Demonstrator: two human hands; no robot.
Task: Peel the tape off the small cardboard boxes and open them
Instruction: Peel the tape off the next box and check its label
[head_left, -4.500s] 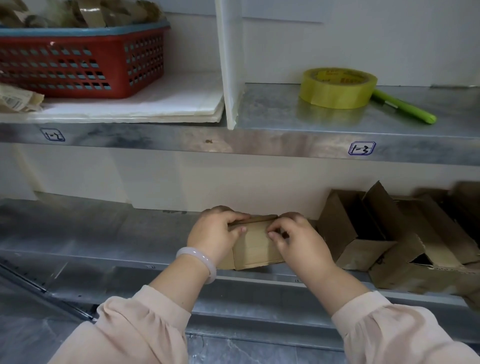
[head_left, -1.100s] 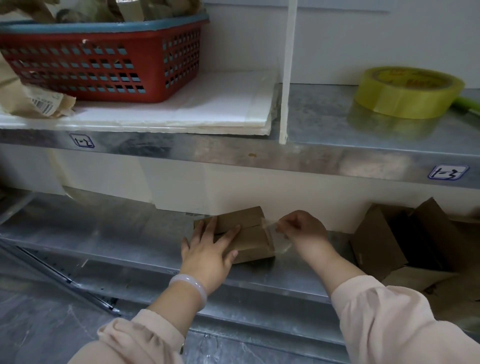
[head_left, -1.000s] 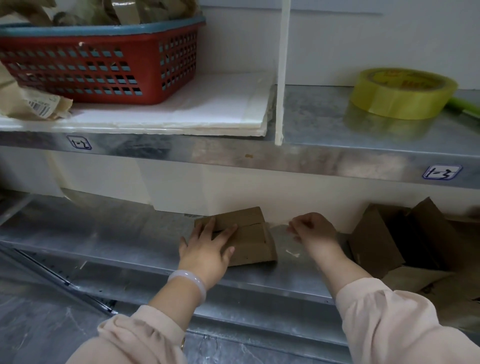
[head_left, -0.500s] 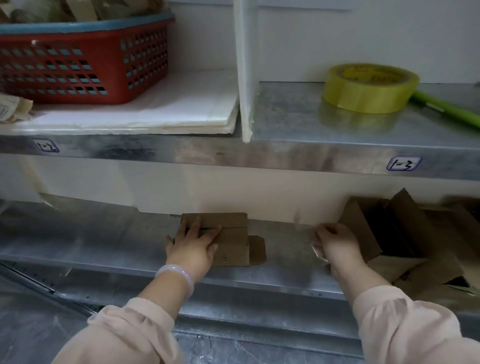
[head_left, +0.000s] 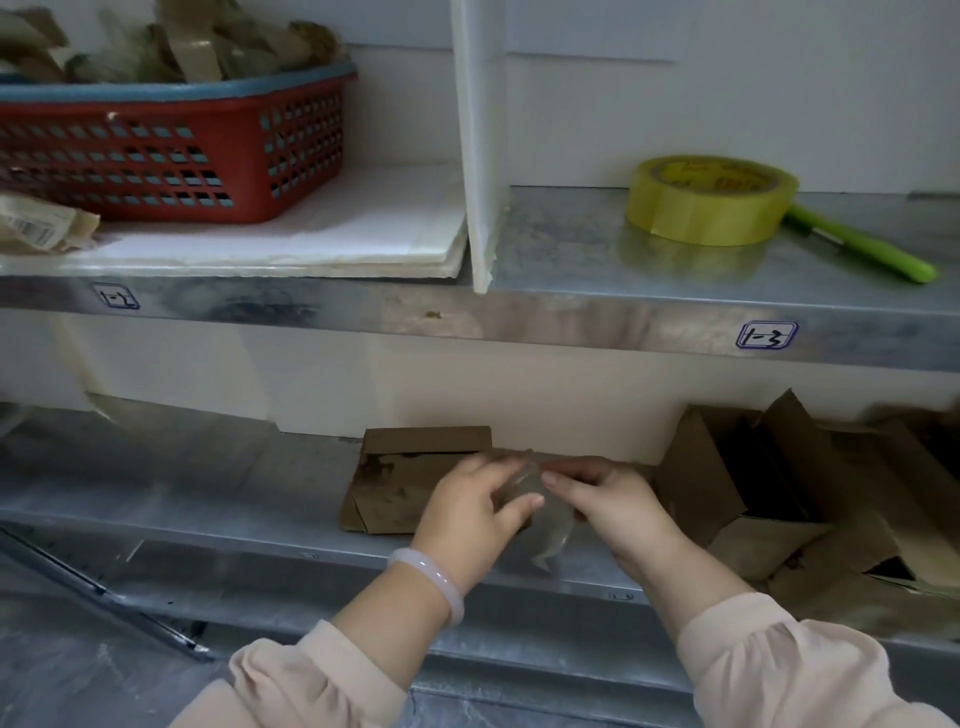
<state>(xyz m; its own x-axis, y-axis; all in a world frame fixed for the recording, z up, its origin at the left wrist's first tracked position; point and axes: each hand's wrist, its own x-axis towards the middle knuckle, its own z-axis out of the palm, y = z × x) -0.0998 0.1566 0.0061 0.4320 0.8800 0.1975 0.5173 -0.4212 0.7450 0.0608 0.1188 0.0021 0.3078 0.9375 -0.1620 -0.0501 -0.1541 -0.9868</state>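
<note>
A small cardboard box (head_left: 400, 483) lies on the lower metal shelf (head_left: 182, 478), its top flap raised and its left end flap folded out. Just right of it, my left hand (head_left: 470, 512) and my right hand (head_left: 610, 501) meet over the shelf's front part. Both pinch a strip of clear peeled tape (head_left: 545, 525) that hangs crumpled between them. Neither hand touches the box. The box's right end is hidden behind my left hand.
Several opened cardboard boxes (head_left: 769, 493) are piled at the right of the lower shelf. On the upper shelf stand a red basket (head_left: 171, 150) of tape scraps, a white divider (head_left: 478, 145), a yellow tape roll (head_left: 709, 200) and a green pen (head_left: 862, 249).
My left hand has left the box and my right hand has come back from the pile at the right. They now meet beside the box with the peeled tape between them.
</note>
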